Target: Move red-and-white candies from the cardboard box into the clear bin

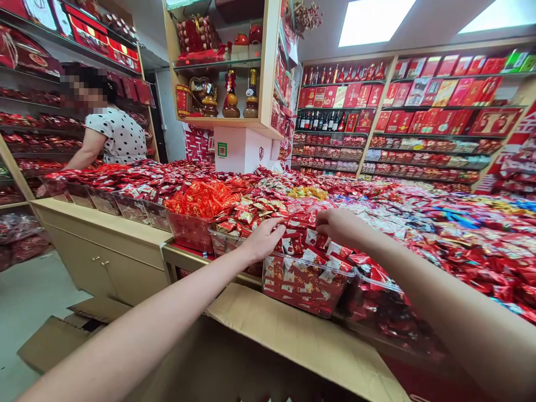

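My left hand (pixel 268 239) is over the far left corner of a clear plastic bin (pixel 307 285) heaped with red-and-white wrapped packets. Its fingers are loosely bent, with the thumb apart, and nothing shows between them. My right hand (pixel 340 224) hovers at the far right side of the same heap. Those fingers curve downward close to the red-and-white packets (pixel 316 255); no packet is visible in them, and the palm is hidden. Orange-red packets (pixel 203 198) fill a bin to the left of my left hand.
An open cardboard box (pixel 293 329) stands below the bin, its flap against the display. More bins of packets spread right and back. A person (pixel 119 134) is at the far left behind the counter (pixel 104 240). A shelf unit (pixel 268 67) rises behind the packets.
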`<state>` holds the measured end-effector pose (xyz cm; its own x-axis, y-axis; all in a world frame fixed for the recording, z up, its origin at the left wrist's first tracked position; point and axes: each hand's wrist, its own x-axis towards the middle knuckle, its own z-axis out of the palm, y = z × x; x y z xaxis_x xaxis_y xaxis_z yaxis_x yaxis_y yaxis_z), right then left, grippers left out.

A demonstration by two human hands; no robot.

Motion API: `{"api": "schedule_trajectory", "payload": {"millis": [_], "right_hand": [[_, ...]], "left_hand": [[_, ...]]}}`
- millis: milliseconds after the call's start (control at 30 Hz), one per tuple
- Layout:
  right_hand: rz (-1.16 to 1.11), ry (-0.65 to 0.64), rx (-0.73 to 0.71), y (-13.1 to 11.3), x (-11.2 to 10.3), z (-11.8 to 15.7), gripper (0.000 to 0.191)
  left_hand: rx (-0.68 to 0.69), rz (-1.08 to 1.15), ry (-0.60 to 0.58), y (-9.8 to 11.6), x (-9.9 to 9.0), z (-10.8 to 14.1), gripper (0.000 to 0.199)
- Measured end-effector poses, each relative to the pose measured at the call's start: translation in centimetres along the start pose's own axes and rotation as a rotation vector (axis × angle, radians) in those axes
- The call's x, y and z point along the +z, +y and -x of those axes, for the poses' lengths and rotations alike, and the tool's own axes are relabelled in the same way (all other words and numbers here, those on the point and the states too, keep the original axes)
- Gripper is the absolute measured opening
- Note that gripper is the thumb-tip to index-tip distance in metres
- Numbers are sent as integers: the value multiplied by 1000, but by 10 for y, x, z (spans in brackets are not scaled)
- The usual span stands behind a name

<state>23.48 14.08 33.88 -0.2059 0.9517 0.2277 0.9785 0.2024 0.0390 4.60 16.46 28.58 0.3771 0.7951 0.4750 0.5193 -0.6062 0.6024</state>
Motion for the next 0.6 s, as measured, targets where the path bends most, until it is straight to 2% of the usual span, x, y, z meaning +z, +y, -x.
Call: {"api": "schedule_trajectory", "payload": {"millis": [100, 267, 400, 600], "right_hand": [[-36, -35, -52, 1, 5, -4, 16], [-39, -22, -44, 0, 12, 1, 18], [-55, 106, -32, -7, 10, 10, 22], [-24, -41, -50, -24, 11, 4, 25]], "left_hand": [[50, -35, 53, -2, 2, 0, 36], [118, -141, 249, 0, 1, 8, 26], [186, -237, 247, 1, -3, 12, 16], [271, -441, 192, 4, 1, 11, 19]]}}
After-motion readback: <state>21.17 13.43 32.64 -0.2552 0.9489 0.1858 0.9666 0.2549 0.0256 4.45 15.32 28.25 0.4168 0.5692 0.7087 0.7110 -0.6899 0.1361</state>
